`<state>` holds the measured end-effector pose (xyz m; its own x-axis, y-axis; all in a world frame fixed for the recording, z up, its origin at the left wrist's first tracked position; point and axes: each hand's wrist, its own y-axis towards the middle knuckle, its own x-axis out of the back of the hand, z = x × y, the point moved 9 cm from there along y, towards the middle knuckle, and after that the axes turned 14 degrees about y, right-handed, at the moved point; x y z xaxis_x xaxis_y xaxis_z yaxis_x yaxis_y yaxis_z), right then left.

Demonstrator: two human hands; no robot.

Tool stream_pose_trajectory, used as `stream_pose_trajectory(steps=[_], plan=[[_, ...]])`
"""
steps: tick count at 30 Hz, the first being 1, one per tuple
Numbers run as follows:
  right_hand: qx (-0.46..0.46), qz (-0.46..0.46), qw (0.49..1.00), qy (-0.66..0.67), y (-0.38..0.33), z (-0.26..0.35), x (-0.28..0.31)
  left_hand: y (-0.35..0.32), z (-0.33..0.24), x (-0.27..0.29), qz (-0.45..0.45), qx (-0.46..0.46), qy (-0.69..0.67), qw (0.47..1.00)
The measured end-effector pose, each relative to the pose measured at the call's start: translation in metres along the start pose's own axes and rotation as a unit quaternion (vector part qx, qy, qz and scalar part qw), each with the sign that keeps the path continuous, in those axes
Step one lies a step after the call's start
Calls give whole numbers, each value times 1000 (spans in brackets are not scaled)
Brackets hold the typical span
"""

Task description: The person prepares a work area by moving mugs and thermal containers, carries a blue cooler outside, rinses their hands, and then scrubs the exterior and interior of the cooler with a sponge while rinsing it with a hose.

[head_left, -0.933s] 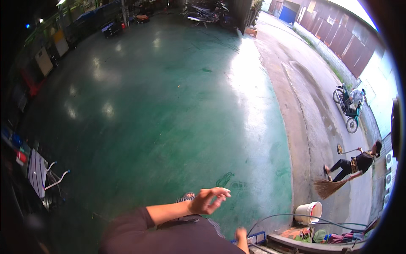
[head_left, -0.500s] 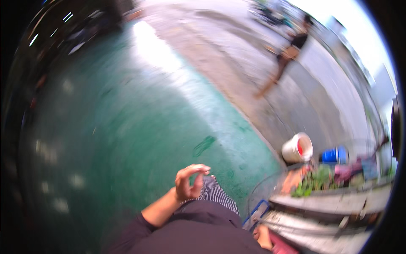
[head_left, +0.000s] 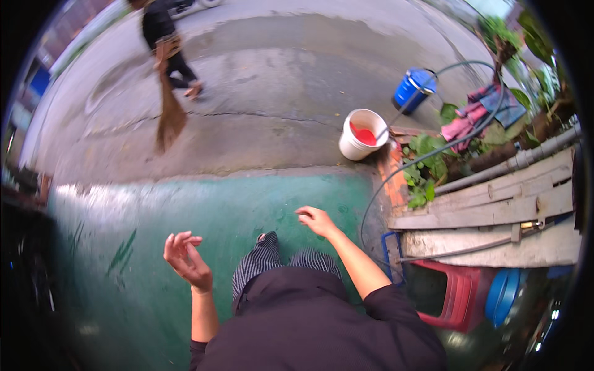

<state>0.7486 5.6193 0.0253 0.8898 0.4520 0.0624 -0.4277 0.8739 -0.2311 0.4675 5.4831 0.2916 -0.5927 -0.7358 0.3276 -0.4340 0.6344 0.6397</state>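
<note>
My left hand [head_left: 187, 263] is held up over the green floor, empty, its fingers loosely curled and apart. My right hand [head_left: 315, 221] hangs in the air ahead of my striped trousers, with nothing in it and its fingers loosely bent. Neither hand touches anything. Ahead of the right hand, on the grey pavement, stands a white bucket [head_left: 350, 147] with something red inside. Beyond it is a blue bucket [head_left: 413, 91]. A hose [head_left: 396, 171] loops past both, down along the right side.
At the far left another person [head_left: 158, 28] holds a straw broom [head_left: 170, 120] on the pavement. To the right are a brick-edged planting bed with leafy plants [head_left: 427, 157], draped cloths [head_left: 473, 114], wooden planks [head_left: 489, 207], a red plastic stool [head_left: 461, 300] and a blue basin [head_left: 504, 297].
My view has swung to the right, bringing the buckets nearer the middle. The right hand, earlier low beside the planks, is now out in front. The left hand has opened out somewhat.
</note>
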Motion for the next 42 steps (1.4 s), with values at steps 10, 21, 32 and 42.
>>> stream_pose_trajectory(steps=[10, 21, 32, 42], plan=[[-536, -534, 618, 215, -265, -239, 164, 184, 34, -326, 267, -220, -188, 919], [-149, -359, 921, -21, 294, -126, 323, 187, 157, -677, 726, -250, 127, 628], [-371, -454, 808, 46, 411, -270, 375, 324, 208, -1012, 687, -413, 150, 578], [-573, -409, 687, 180, 386, -361, 397, 279, 216, -1274, 764, -414, 155, 470]])
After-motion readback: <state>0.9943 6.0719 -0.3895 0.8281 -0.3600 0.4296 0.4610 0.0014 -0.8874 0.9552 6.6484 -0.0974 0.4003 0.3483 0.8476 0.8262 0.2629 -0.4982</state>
